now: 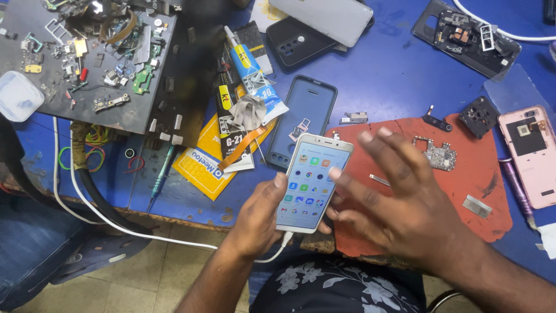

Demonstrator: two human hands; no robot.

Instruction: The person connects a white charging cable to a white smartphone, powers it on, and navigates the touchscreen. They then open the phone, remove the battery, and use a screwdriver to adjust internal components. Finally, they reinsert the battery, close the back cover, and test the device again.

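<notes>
Left hand (255, 223) grips the white phone (313, 182) from its left edge, fingers wrapped behind, thumb on the bezel; a white cable (174, 236) is plugged in at the bottom. Phone is held over the near table edge, long axis up and slightly right, screen lit. Right hand (399, 203) hovers just right, fingers spread, holding nothing, forefinger tip (335, 173) at the screen's right edge.

left hand (258, 217): bare, no ring, no glove
left forearm: bare up to the lower picture edge, no sleeve, no watch
right hand (394, 203): bare, broad, short plain nails, no ring
right forearm: bare, no sleeve, no band at the wrist
garment (339, 290): dark cloth printed with pale grey-white flowers and leaves, seen between the forearms
</notes>
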